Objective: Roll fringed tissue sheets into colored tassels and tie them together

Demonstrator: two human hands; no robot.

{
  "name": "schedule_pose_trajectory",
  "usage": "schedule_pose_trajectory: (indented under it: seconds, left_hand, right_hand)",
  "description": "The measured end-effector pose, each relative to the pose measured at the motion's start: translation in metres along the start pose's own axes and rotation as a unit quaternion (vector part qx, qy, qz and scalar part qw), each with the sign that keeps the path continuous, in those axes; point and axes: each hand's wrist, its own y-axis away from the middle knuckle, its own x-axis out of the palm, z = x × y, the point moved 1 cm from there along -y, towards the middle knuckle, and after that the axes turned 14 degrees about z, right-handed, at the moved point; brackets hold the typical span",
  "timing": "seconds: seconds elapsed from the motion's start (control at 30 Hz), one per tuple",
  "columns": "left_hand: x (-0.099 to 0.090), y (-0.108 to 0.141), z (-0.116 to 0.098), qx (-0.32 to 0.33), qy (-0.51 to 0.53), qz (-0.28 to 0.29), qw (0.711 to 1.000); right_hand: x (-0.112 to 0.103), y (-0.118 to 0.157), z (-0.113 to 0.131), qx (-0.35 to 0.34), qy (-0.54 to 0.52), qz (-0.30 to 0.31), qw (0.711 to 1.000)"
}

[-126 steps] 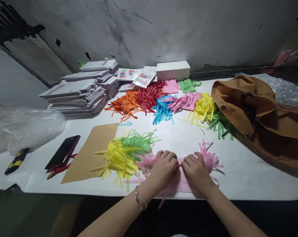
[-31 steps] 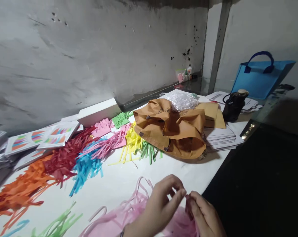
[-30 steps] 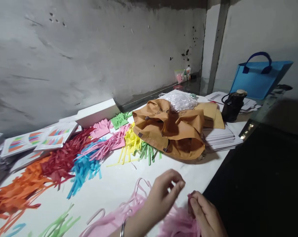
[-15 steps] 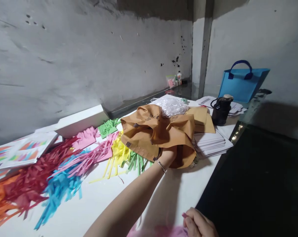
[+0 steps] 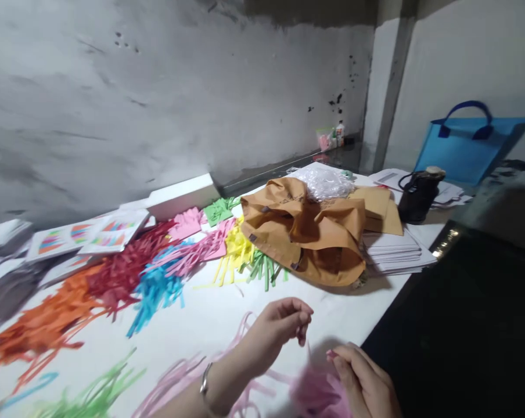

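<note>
Head | right grip (image 5: 367,380): pinches pink strips (image 5: 321,395), mostly below it | left grip (image 5: 277,326): can't tell

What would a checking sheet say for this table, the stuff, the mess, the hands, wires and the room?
Surface: white table, dark edge at right.
Things at hand: pink strips, loosely bunched near the hands.
Clutter: orange strips, red strips, brown cloth, paper stack, black jug.
Left hand: fingers bent; grip unclear.
Right hand: pinches a pink end.
Cables: nothing seen.
Surroundings: stained grey wall; blue bag behind the jug.
</note>
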Motion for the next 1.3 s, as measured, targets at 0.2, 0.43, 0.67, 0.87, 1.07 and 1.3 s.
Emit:
schedule_pose_trajectory:
  seconds: [0.2, 0.43, 0.67, 0.87, 1.07, 1.3]
  left_hand:
    - [0.010, 0.098, 0.026, 0.076, 0.072, -0.110, 0.988]
    - [0.013, 0.169, 0.036, 0.167, -0.057, -0.203, 0.963]
    - [0.009, 0.216, 0.054, 0.183, -0.101, -0.218, 0.953]
    - [0.010, 0.248, 0.052, 0.165, -0.181, -0.202, 0.948]
    - [0.009, 0.265, 0.065, 0.155, -0.152, -0.228, 0.949]
    - [0.008, 0.270, 0.082, 0.124, -0.029, -0.340, 0.932]
  right_hand:
    - [0.037, -0.008, 0.046, -0.121, 0.044, 0.091, 0.988]
    - [0.080, 0.005, 0.076, -0.146, 0.038, 0.188, 0.970]
    - [0.096, 0.009, 0.108, -0.191, 0.093, 0.294, 0.932]
    - [0.101, 0.008, 0.124, -0.166, 0.101, 0.415, 0.889]
    - [0.115, 0.016, 0.126, -0.127, 0.053, 0.465, 0.874]
    - [0.129, 0.023, 0.122, -0.179, 0.070, 0.450, 0.872]
